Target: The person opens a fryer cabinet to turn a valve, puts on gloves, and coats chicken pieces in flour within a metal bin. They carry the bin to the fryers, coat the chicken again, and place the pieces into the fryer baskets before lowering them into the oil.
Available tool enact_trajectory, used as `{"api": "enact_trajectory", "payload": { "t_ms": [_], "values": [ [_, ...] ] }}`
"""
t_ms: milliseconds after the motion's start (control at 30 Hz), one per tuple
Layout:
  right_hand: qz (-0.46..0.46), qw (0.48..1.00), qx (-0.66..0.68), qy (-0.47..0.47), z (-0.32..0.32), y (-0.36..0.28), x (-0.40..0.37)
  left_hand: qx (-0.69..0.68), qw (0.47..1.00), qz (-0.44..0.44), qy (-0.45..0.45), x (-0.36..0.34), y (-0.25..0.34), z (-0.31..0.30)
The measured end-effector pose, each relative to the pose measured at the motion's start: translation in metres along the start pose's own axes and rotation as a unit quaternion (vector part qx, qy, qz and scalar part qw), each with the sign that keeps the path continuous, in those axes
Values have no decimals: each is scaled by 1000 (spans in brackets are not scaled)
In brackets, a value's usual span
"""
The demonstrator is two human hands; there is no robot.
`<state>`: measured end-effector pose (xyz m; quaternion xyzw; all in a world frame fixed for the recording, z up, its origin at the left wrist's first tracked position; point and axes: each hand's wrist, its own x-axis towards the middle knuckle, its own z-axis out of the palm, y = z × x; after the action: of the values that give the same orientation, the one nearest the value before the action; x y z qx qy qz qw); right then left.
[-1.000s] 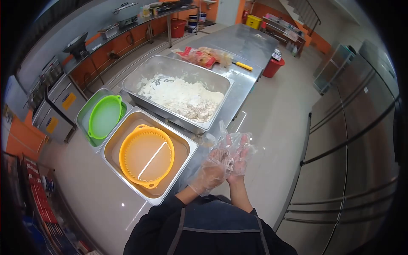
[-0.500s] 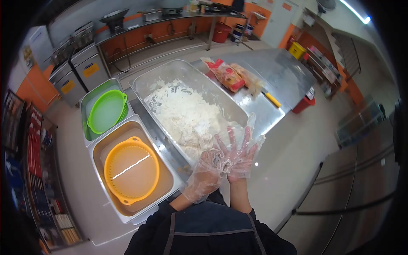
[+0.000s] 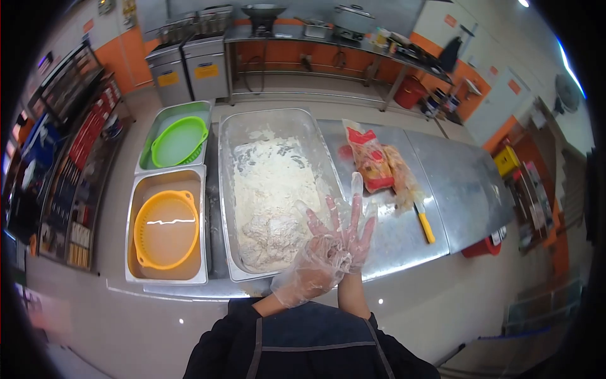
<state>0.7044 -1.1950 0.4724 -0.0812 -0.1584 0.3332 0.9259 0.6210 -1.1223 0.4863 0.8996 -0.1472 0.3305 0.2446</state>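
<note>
My left hand (image 3: 310,270), in a loose clear plastic glove, is closed on the bunched plastic glove (image 3: 341,260) at the palm and wrist of my right hand. My right hand (image 3: 351,235) holds nothing, its gloved fingers spread and pointing away from me. White residue clings to both gloves. Just beyond and left of the hands is a deep metal pan (image 3: 226,208) of white flour (image 3: 274,183). Lumpy flour-coated pieces (image 3: 271,240) lie at its near end.
Left of the pan, two metal pans of cloudy liquid hold a green strainer basket (image 3: 180,141) and an orange strainer basket (image 3: 166,228). Right on the steel table (image 3: 379,246) lie a red-printed plastic bag (image 3: 369,158), a second bag (image 3: 402,180) and a yellow-handled knife (image 3: 425,225).
The view has swung to the left, so the pans now look straighter and more of the table shows on the right. My hands keep their hold, the left still gripping the right's glove.
</note>
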Motion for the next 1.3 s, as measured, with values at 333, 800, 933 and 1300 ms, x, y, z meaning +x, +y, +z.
{"api": "enact_trajectory", "payload": {
  "t_ms": [333,800,933,1300],
  "values": [
    [169,985,-9,-17,-12,-9,19,96,936,-312,133,11,-23,-25],
    [227,972,17,54,-1,10,22,110,902,-352,224,-24,-92,-35],
    [229,967,-16,107,4,10,18,153,882,-381,232,-35,-101,-27],
    [151,963,-156,161,-1,37,5,174,895,-327,247,-37,-105,-26]
  ]
}}
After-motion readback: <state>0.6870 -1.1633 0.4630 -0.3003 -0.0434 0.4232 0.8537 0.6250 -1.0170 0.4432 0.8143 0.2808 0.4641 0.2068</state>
